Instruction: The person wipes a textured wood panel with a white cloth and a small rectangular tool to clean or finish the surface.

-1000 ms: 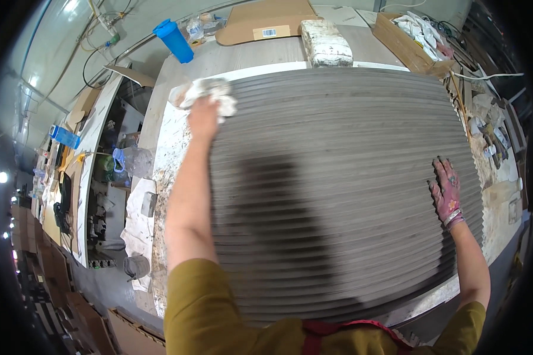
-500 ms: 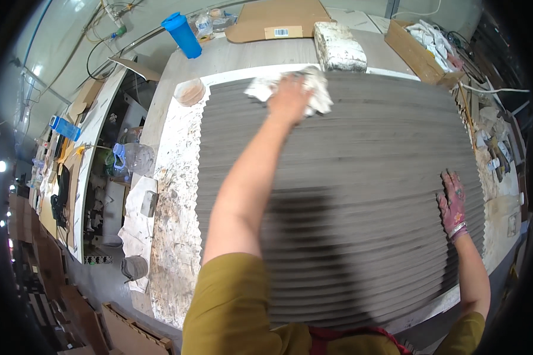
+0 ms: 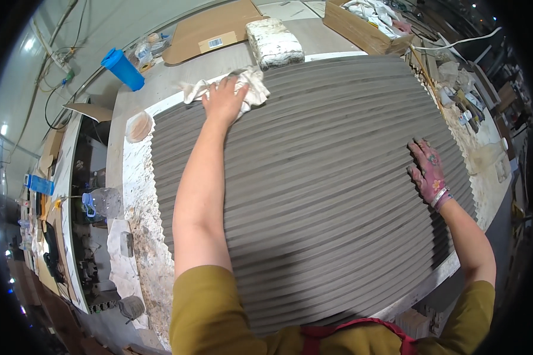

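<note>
A grey ribbed panel (image 3: 314, 160), its surface made of long parallel ridges, lies on the worktable before me. At its far left edge, my bare left hand (image 3: 224, 102) holds a crumpled white cloth (image 3: 254, 89) against the surface, fingers over the fabric. The cloth reaches slightly past the panel's edge. My right hand (image 3: 429, 171) wears a pink flowered glove with dark smudges. It rests on the ridges near the panel's right side, fingers stretched out, holding nothing.
A white-crusted block (image 3: 274, 42) sits beyond the far edge, beside flat cardboard (image 3: 210, 29). A blue bottle (image 3: 123, 70) and a round shallow container (image 3: 140, 127) stand at the left. An open carton (image 3: 361, 26) of rags is at the far right; tools and scraps (image 3: 465, 103) line the right side.
The whole view has turned, so the panel appears shifted left. My left hand and cloth remain at the panel's far edge, slightly nearer its left corner. My right hand stays flat near the right side.
</note>
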A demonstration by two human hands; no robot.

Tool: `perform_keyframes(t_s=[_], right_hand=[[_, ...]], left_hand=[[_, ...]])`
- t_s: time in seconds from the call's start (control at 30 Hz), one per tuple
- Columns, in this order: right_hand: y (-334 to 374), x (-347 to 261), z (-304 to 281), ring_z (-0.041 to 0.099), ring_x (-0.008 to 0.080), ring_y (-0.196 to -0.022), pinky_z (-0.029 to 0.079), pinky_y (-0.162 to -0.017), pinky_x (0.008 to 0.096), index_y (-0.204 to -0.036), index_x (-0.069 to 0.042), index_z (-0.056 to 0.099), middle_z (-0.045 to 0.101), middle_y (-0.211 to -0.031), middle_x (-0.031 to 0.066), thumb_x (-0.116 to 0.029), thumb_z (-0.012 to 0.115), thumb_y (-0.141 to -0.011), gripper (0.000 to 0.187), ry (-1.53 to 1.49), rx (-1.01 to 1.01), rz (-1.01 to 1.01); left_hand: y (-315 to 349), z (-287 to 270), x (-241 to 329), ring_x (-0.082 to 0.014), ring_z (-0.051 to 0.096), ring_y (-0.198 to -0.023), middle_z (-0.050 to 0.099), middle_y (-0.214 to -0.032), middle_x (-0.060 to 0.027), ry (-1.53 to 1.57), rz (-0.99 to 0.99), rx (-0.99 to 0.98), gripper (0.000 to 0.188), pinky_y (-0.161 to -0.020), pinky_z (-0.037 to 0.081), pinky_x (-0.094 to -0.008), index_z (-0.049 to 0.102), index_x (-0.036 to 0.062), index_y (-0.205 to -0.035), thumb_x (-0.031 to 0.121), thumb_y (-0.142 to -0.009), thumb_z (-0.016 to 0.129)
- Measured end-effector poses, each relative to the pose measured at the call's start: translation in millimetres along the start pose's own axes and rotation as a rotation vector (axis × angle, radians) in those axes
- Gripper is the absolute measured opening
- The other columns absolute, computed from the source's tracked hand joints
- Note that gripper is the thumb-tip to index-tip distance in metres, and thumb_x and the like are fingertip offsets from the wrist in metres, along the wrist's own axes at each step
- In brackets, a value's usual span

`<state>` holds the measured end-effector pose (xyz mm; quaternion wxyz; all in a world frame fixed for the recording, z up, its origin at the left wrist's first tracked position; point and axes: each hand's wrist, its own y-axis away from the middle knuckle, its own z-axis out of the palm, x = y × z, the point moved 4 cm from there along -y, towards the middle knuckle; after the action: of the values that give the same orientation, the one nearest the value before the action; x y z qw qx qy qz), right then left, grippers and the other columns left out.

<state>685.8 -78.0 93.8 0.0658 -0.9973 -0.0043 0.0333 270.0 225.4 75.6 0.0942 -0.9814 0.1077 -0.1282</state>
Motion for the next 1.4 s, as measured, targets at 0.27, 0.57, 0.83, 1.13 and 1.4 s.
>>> perform_keyframes(t_s=[0.27,0.57,0.83,1.13,1.4], right_hand=[[0,0,1,0.034,0.0387,-0.133,0.022,-0.112,0.049,-0.135,-0.01,0.044,0.041,-0.142,0.0179,-0.04,0.051,-0.089,0.055,-0.042,0.018,-0.005],[-2,2,5,0.036,0.0405,-0.13,0.027,-0.109,0.0481,-0.136,-0.011,0.045,0.042,-0.141,0.0184,-0.034,0.053,-0.089,0.053,-0.047,0.053,-0.037],[3,-1,1,0.035,0.0404,-0.132,0.027,-0.109,0.0468,-0.138,-0.01,0.043,0.041,-0.142,0.0189,-0.033,0.053,-0.09,0.054,-0.031,0.076,-0.055],[3,0,4,0.037,0.04,-0.13,0.026,-0.109,0.0471,-0.136,-0.011,0.045,0.042,-0.14,0.0184,-0.026,0.055,-0.089,0.05,-0.031,0.106,-0.046],[4,9,9,0.037,0.0391,-0.13,0.028,-0.108,0.0469,-0.135,-0.012,0.046,0.043,-0.14,0.0163,-0.026,0.056,-0.088,0.05,-0.026,0.104,-0.045]], left_hand=[[19,-46,-216,-0.0333,0.056,-0.113,0.06,-0.121,-0.0184,-0.341,-0.273,0.065,0.037,-0.095,0.042,-0.0447,0.059,0.0097,-0.121,0.032,-0.095,0.043],[23,-59,108,-0.0266,0.059,-0.1,0.062,-0.104,-0.0151,0.985,0.157,0.06,0.033,-0.087,0.044,-0.0387,0.061,0.0013,-0.109,0.02,-0.086,0.047],[49,39,172,-0.0336,0.024,-0.141,0.029,-0.153,-0.0075,0.169,0.334,-0.162,0.052,-0.111,0.019,-0.0593,0.043,0.0257,-0.14,0.051,-0.095,0.039],[131,-52,-167,-0.036,0.052,-0.113,0.055,-0.126,-0.0187,-0.172,-0.166,0.213,0.044,-0.093,0.043,-0.0477,0.053,0.0023,-0.126,0.034,-0.095,0.046],[157,-76,19,-0.0351,0.058,-0.098,0.059,-0.108,-0.018,-0.126,0.353,0.399,0.035,-0.084,0.047,-0.0447,0.056,0.0029,-0.119,0.014,-0.086,0.051]])
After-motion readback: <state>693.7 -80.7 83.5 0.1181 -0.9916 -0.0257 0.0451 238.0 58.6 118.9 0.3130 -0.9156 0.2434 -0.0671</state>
